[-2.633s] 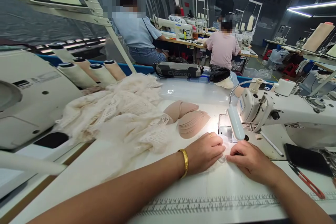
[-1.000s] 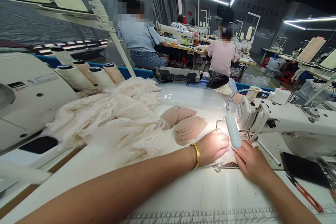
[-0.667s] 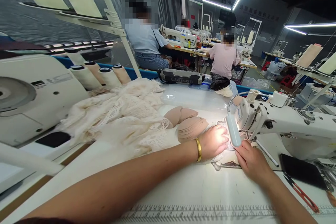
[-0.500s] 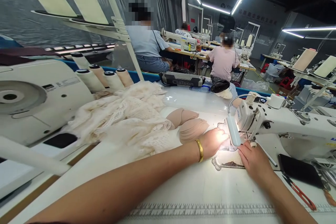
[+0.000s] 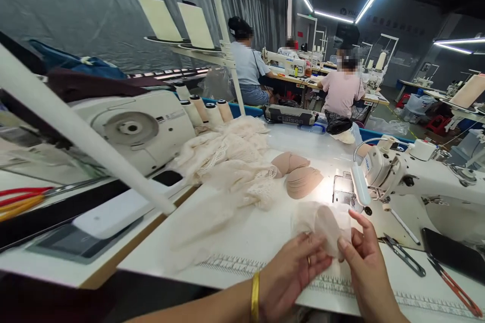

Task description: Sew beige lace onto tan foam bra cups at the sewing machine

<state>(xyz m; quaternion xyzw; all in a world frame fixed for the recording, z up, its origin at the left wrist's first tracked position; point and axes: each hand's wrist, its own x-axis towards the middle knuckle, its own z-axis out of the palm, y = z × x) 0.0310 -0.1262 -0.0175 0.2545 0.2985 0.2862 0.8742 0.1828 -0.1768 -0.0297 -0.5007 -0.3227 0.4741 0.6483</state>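
Above the table's front edge, my left hand (image 5: 293, 270) is closed on the left part of a sheer cream fabric piece (image 5: 303, 217). My right hand (image 5: 366, 262) pinches the same piece from the right, thumb on top. A beige teardrop-shaped patch (image 5: 326, 224) shows on the fabric between my hands. Behind them lie beige fanned-out pads (image 5: 303, 181). At the right stands a white sewing machine (image 5: 382, 166), its lamp (image 5: 360, 184) lighting the metal plate (image 5: 343, 186). My hands are in front of the plate, apart from it.
Cream lace fabric (image 5: 231, 156) is heaped at the left of the table (image 5: 235, 232). Metal snips (image 5: 405, 255), orange-handled tweezers (image 5: 456, 287) and a black phone (image 5: 452, 252) lie at the right. Another machine (image 5: 140, 131) stands at the left. People sit farther back.
Both hands have moved from the needle area toward the table's front edge, with the fabric piece now between them. The view has turned left. Metal snips now show beside the tweezers.
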